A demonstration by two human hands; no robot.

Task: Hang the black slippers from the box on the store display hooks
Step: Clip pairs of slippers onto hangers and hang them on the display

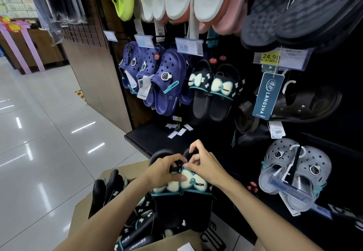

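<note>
A pair of black slippers (181, 205) with cream bows and teal trim is held above the cardboard box (82, 217), toes pointing up. My left hand (166, 169) grips the pair at the top of the left bow. My right hand (202, 165) pinches the top between the two slippers, fingers bent over a small black hanger piece. More black slippers (125, 211) of the same kind lie in the box. A matching pair (214, 89) hangs on the display wall above, under the 12.00 price tag (188, 46).
Navy clogs (157, 78) hang left of the matching pair; dark sandals (294, 103) and grey clogs (294, 172) hang to the right. White, pink and green shoes fill the top row. A black shelf ledge (149, 137) with loose tags juts out. Shiny tiled floor (39, 133) lies left.
</note>
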